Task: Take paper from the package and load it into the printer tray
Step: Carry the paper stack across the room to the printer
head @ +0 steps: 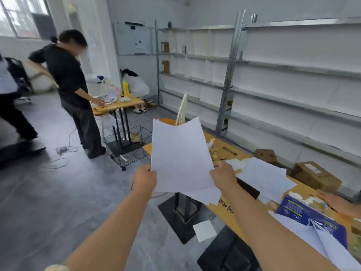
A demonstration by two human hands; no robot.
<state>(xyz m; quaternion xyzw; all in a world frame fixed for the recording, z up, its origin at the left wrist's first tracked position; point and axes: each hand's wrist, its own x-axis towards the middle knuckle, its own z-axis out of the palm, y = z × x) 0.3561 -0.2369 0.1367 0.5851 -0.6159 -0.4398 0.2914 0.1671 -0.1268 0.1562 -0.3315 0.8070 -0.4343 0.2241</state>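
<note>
**Sheets held up in both hands, above the table's left edge**

Left hand [145, 179] grips the lower left edge of the paper [180, 155]; fingers closed on it. Right hand [224, 176] grips the lower right edge, likewise closed on the sheets. Both arms are stretched forward. The paper stands nearly upright, top edge curling slightly, and hides part of the table behind it. How many sheets are in the stack cannot be told.

Table [230, 151]: yellow-brown top, runs from mid-scene toward the near right. More loose sheets [267, 177] lie on it, right of the right hand. The package [310, 217], blue wrapper torn open, lies at the near right with white paper spilling from its near end. A black flat object [249, 187] shows between the right forearm and the loose sheets; whether it is the printer or its tray cannot be told. Another person's hand [336, 201] rests flat on the table at the far right edge, just beyond the package. Two cardboard boxes [314, 176] sit at the table's far side, by the shelves [273, 75].

Floor: one white sheet [204, 230] lies near the table's black base [183, 214].

Far left: a person in black [68, 75] stands at a small table [119, 105]; another crouches beyond it.
</note>
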